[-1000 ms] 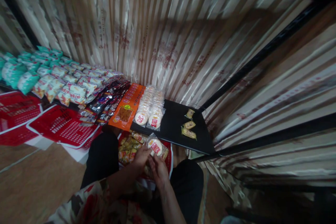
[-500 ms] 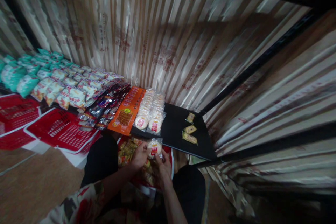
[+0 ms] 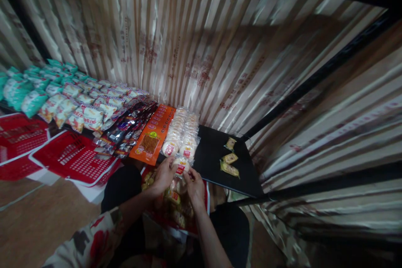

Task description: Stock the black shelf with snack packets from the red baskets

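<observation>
Between my two hands is a round white rice cracker packet (image 3: pixel 180 166) in clear wrapping with a red label. My left hand (image 3: pixel 163 174) pinches its left side, and my right hand (image 3: pixel 194 184) grips its right lower edge. The packet is at the front edge of the black shelf (image 3: pixel 209 150), right by two rows of similar rice cracker packets (image 3: pixel 180 134). Beneath my hands stands a red basket (image 3: pixel 207 201) with yellow-wrapped snacks (image 3: pixel 177 207) in it.
Left of the crackers lie an orange snack bag (image 3: pixel 150 138), dark packets (image 3: pixel 127 127), white chip bags (image 3: pixel 84 113) and teal bags (image 3: pixel 33 100). Three small yellow packets (image 3: pixel 230 158) lie on the shelf's right. Red baskets (image 3: pixel 75 157) stand lower left. A black metal bar (image 3: pixel 301 92) slants at right.
Both hands have moved the rice cracker packet slightly up and forward, from above the basket to the shelf's front edge by the cracker rows.
</observation>
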Motion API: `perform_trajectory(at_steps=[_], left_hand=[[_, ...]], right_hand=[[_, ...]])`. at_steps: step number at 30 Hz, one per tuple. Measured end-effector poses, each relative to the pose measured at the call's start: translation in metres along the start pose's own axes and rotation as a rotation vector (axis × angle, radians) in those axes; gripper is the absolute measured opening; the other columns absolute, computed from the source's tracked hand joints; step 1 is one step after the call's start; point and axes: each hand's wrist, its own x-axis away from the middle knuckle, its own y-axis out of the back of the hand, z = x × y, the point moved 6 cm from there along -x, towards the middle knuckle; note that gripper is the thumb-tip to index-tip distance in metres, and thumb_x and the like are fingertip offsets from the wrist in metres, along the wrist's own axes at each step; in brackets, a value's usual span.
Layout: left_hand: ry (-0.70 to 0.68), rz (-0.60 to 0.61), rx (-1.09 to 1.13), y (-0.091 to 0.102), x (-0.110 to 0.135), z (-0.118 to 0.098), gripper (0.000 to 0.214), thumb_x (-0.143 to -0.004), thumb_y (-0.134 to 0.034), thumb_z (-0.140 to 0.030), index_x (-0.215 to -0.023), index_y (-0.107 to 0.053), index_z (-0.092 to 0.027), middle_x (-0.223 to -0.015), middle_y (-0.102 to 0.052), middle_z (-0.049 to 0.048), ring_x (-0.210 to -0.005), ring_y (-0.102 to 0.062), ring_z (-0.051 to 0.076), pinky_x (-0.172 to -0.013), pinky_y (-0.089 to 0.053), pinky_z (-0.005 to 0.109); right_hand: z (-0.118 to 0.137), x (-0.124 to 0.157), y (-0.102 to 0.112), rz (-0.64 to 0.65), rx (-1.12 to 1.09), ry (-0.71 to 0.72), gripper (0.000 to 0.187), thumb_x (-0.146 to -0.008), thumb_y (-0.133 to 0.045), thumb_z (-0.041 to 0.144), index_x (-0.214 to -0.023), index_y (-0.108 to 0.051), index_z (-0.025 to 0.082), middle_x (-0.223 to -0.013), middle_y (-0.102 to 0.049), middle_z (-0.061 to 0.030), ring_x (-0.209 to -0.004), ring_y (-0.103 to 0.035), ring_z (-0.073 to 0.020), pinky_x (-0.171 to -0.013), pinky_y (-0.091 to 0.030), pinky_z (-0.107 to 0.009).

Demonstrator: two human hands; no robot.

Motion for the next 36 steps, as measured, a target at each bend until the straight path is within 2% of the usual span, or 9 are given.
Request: perform_trajectory(at_steps=[5,12,20,23,26,29,31,33,36], left_hand=[[-0.050,-0.047,-0.102,0.006,-0.010,-0.012,0.034,-0.079,-0.055,-0.021,-0.112,-0.057,-0.015,-0.106,-0.064,0.0100,-0.100,-0.059,0.021,-0.089,-0.046,0.034],[-0.227,-0.018,-0.253,-0.011,-0.015,-0.031,0.045,-0.080,-0.048,-0.014,-0.125,-0.049,-0.014,-0.127,-0.054,0.0134,-0.119,-0.049,0.023,-0.098,-0.044,0.038],[-0.369,-0.021,-0.464,-0.018,-0.007,-0.035,0.049,-0.082,-0.039,-0.010,-0.131,-0.040,-0.005,-0.135,-0.045,0.0172,-0.129,-0.037,0.024,-0.108,-0.032,0.039],[-0.409,-0.103,-0.571,-0.013,-0.006,-0.036,0.050,-0.083,-0.043,-0.016,-0.133,-0.038,-0.010,-0.141,-0.038,0.0166,-0.134,-0.029,0.027,-0.108,-0.030,0.045],[-0.381,-0.194,-0.657,-0.010,-0.012,-0.032,0.057,-0.084,-0.050,-0.028,-0.136,-0.034,-0.010,-0.147,-0.027,0.0202,-0.138,-0.018,0.032,-0.106,-0.028,0.050],[-0.367,-0.229,-0.718,-0.013,-0.021,-0.027,0.064,-0.084,-0.051,-0.036,-0.138,-0.032,-0.008,-0.148,-0.022,0.0230,-0.139,-0.012,0.034,-0.107,-0.025,0.052],[-0.371,-0.249,-0.738,-0.016,-0.025,-0.023,0.065,-0.084,-0.050,-0.038,-0.138,-0.031,-0.008,-0.149,-0.020,0.0226,-0.139,-0.011,0.034,-0.108,-0.023,0.052],[-0.383,-0.274,-0.747,-0.018,-0.026,-0.020,0.065,-0.085,-0.048,-0.041,-0.139,-0.031,-0.009,-0.149,-0.018,0.0215,-0.139,-0.009,0.033,-0.108,-0.023,0.052],[-0.412,-0.299,-0.762,-0.021,-0.026,-0.016,0.063,-0.087,-0.044,-0.042,-0.140,-0.031,-0.010,-0.150,-0.018,0.0203,-0.140,-0.007,0.032,-0.108,-0.023,0.052]], right_hand=[[0.008,-0.011,-0.007,-0.015,-0.026,-0.002,0.032,-0.070,-0.055,0.045,-0.085,-0.069,0.020,-0.076,-0.063,-0.0020,-0.068,-0.057,-0.0156,-0.066,-0.043,-0.025],[0.003,-0.028,0.001,-0.039,-0.081,-0.021,0.038,-0.066,-0.058,0.050,-0.084,-0.070,0.018,-0.071,-0.065,-0.0018,-0.063,-0.056,-0.0158,-0.063,-0.043,-0.026],[-0.002,-0.040,0.001,-0.005,0.002,0.020,0.034,-0.068,-0.057,0.050,-0.076,-0.068,0.019,-0.067,-0.066,-0.0029,-0.060,-0.056,-0.0169,-0.059,-0.042,-0.026],[-0.001,-0.044,0.000,0.012,0.029,0.028,0.031,-0.069,-0.056,0.047,-0.074,-0.067,0.018,-0.065,-0.065,-0.0029,-0.059,-0.056,-0.0170,-0.059,-0.042,-0.027],[0.003,-0.045,0.001,-0.009,0.053,0.043,0.025,-0.068,-0.057,0.043,-0.071,-0.065,0.019,-0.064,-0.062,-0.0026,-0.059,-0.055,-0.0172,-0.061,-0.042,-0.027],[0.006,-0.043,0.004,-0.070,0.096,0.047,0.024,-0.066,-0.060,0.037,-0.081,-0.066,0.019,-0.074,-0.062,-0.0049,-0.061,-0.055,-0.0180,-0.064,-0.045,-0.029],[0.007,-0.042,0.006,-0.130,0.110,0.055,0.035,-0.067,-0.060,0.037,-0.096,-0.065,0.018,-0.087,-0.063,-0.0085,-0.071,-0.058,-0.0208,-0.073,-0.046,-0.032],[0.007,-0.042,0.005,-0.175,0.092,0.085,0.049,-0.070,-0.059,0.042,-0.111,-0.060,0.015,-0.104,-0.062,-0.0130,-0.094,-0.057,-0.0251,-0.087,-0.043,-0.036],[0.003,-0.048,-0.004,-0.154,0.016,0.103,0.065,-0.076,-0.051,0.051,-0.127,-0.048,0.010,-0.130,-0.050,-0.0168,-0.123,-0.042,-0.0271,-0.103,-0.032,-0.039]])
